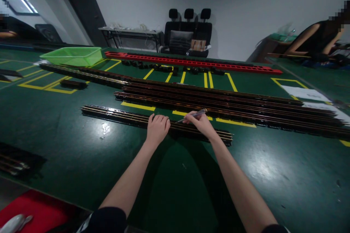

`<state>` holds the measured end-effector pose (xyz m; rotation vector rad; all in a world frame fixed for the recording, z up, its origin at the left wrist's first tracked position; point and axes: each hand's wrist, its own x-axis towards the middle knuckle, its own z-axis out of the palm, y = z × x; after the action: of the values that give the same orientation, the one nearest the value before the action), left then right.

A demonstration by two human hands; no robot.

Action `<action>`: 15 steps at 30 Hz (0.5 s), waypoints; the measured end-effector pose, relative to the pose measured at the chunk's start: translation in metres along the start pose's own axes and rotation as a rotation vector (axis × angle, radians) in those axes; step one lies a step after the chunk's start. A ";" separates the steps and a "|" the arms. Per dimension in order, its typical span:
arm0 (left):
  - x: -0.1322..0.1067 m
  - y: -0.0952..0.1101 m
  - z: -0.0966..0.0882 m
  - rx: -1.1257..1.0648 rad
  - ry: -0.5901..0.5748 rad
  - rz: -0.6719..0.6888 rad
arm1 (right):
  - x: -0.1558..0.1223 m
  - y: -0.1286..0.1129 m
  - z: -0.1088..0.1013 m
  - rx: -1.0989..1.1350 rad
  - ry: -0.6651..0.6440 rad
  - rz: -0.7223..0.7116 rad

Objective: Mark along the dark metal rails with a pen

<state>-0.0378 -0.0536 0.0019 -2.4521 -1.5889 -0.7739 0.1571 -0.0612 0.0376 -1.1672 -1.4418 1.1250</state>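
Observation:
A long dark rail with thin copper-coloured strips (115, 115) lies across the green table (68, 153) in front of me. My left hand (158, 128) rests on top of this rail, fingers curled down onto it. My right hand (201, 123) sits just to the right on the same rail and pinches a slim pen-like tool with a clear handle (193, 115), its tip pointing left at the rail. Beyond it lies a stack of several longer rails (218, 102).
A green plastic basket (71, 56) stands at the back left. A long red perforated strip (191, 62) and small dark parts (164, 67) lie along the far edge. A person sits at the far right (319, 40). More rail ends lie at the left edge (11, 164).

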 end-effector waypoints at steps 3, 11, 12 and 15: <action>0.000 -0.002 0.001 0.012 0.006 0.003 | 0.000 0.001 -0.001 -0.021 0.002 -0.001; 0.000 -0.002 0.001 0.022 -0.001 0.002 | 0.001 0.006 -0.005 -0.021 0.015 -0.016; 0.000 -0.002 0.001 0.023 0.000 0.001 | 0.001 0.005 -0.005 -0.017 0.015 -0.020; 0.000 -0.002 0.001 0.027 0.008 0.002 | 0.001 0.005 -0.005 -0.021 0.015 -0.018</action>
<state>-0.0397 -0.0526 0.0007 -2.4291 -1.5835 -0.7559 0.1625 -0.0590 0.0335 -1.1721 -1.4534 1.0890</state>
